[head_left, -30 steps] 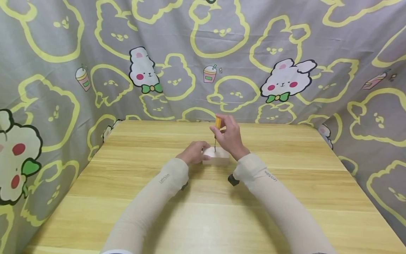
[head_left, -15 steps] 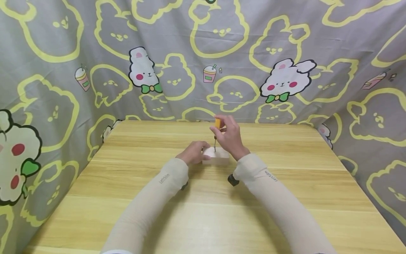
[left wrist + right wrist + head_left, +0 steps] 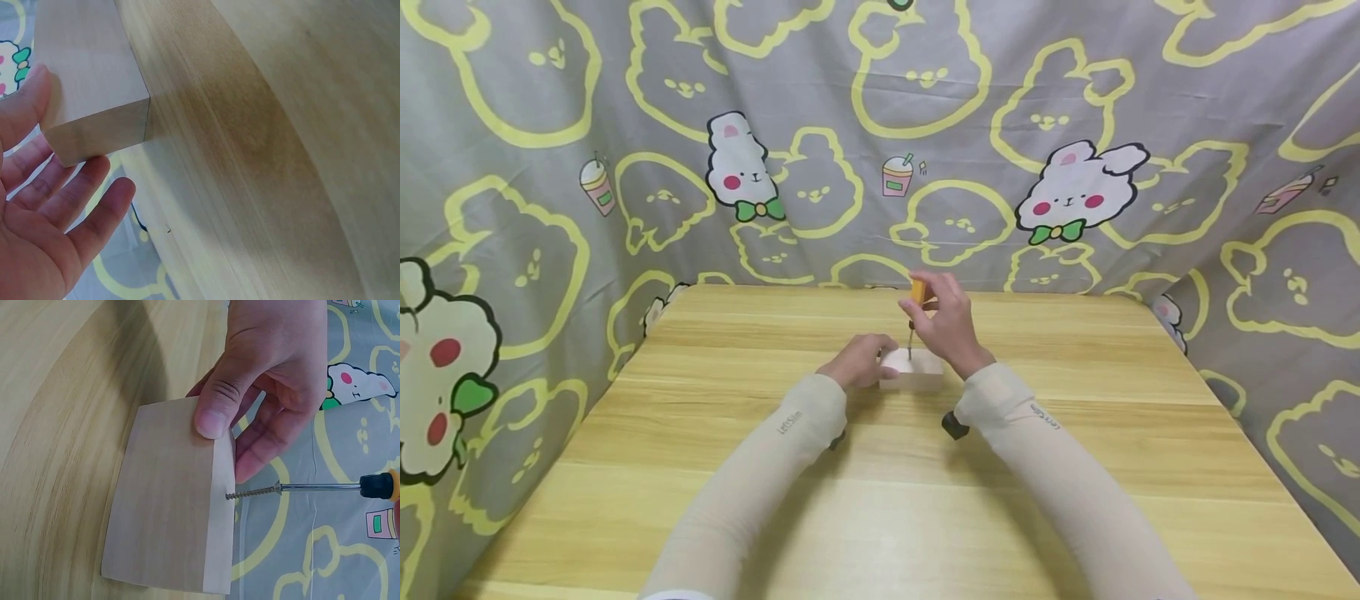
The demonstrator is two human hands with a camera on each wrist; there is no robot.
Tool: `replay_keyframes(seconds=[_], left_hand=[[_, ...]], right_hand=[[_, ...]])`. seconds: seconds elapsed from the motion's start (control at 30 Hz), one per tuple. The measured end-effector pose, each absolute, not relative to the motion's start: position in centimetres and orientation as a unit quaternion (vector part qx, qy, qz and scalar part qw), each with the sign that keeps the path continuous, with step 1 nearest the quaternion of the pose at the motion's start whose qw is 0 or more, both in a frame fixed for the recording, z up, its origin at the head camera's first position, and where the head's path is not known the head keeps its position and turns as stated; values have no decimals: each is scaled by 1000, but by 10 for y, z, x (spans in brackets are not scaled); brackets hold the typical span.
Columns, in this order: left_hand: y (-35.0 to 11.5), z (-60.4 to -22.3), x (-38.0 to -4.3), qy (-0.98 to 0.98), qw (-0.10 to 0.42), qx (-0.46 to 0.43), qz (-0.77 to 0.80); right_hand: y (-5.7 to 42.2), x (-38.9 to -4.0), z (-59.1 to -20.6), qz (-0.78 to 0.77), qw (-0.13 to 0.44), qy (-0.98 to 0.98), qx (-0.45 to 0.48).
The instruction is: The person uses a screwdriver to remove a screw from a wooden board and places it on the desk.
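Observation:
A pale wooden block [image 3: 917,380] stands on the table in the head view. My left hand [image 3: 859,360] holds its left end, with the thumb on the near face and the fingers behind. In the left wrist view that hand's little finger [image 3: 112,203] extends clear of the block. A threaded screw [image 3: 253,492] stands with its tip at the block's narrow top face, most of its thread exposed. The screwdriver [image 3: 322,487] meets the screw head in line with it. Above the block, my right hand [image 3: 951,325] pinches the screwdriver's orange-yellow handle [image 3: 917,290] between thumb and fingers.
The light wood-grain table [image 3: 880,517] spreads around the block. A grey patterned curtain [image 3: 850,83] hangs along the back and both sides. Under the right wrist sits a black wrist device [image 3: 955,425].
The screwdriver handle leans very slightly farther right, with the right hand shifting a little along with it. Left hand and block keep their place.

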State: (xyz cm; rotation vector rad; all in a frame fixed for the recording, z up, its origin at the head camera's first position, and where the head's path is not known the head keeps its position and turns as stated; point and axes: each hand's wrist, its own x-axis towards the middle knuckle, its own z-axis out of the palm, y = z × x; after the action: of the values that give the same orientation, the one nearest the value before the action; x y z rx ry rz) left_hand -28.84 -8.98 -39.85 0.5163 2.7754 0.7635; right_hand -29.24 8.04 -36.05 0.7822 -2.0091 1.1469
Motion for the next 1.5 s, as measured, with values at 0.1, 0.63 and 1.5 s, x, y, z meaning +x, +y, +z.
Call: replay_keyframes(seconds=[0.1,0.63,1.5], left_hand=[[-90,-399,-288,943,107,177,261],[-90,-398,-288,945,108,177,253],[-90,-398,-289,942,116,178,260]], right_hand=[[81,-292,-360,442,338,-777,295],[81,-291,-359,437,322,-786,295],[79,-292,-363,448,327,-770,314]])
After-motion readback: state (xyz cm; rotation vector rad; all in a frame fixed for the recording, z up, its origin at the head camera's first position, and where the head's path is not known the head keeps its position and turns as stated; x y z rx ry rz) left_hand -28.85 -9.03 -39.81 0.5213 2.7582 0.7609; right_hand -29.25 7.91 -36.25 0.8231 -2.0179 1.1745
